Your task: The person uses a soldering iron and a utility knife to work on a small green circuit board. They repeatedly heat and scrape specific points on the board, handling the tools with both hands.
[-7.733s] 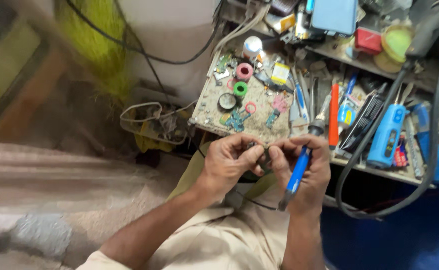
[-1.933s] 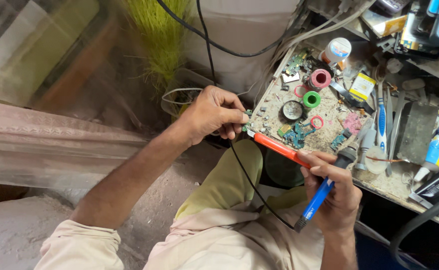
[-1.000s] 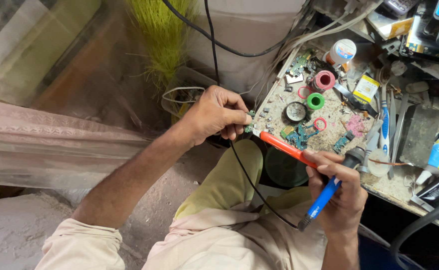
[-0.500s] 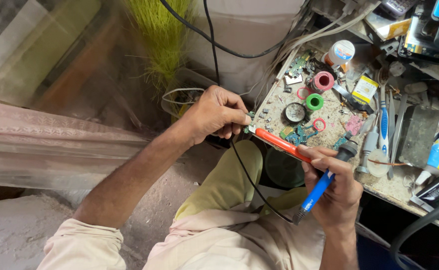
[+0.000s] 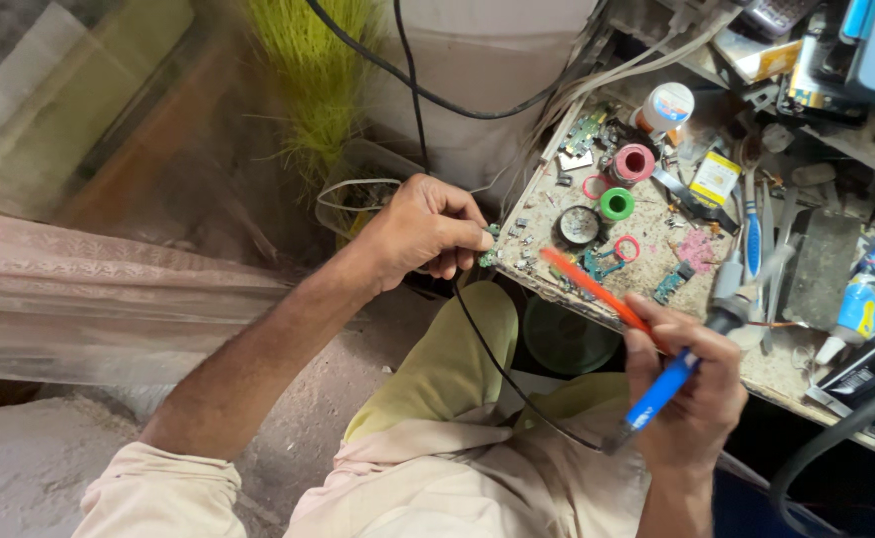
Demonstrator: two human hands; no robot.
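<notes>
Left hand (image 5: 427,231) pinches small circuit board (image 5: 488,257) at worktop (image 5: 646,299) edge; right hand (image 5: 691,394) grips blue soldering iron (image 5: 671,384) plus orange tool (image 5: 597,291); tip not yet touching.

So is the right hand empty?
No, the right hand grips a blue-handled soldering iron together with a red-orange tool that points toward the workbench.

Bench (image 5: 796,364) top crowded: spools (image 5: 633,162), round tin (image 5: 579,226), board scraps (image 5: 671,284), jar (image 5: 667,106) and tools (image 5: 751,239) lie close together, little bare surface between. Left hand (image 5: 422,229) sits at the bench's near-left corner; right hand (image 5: 691,399) at the near edge, with the red tool (image 5: 597,291) slanting across between them. Black cable (image 5: 497,364) crosses the gap over the knee (image 5: 457,349). Open room left of the bench, above the floor (image 5: 308,438).
</notes>
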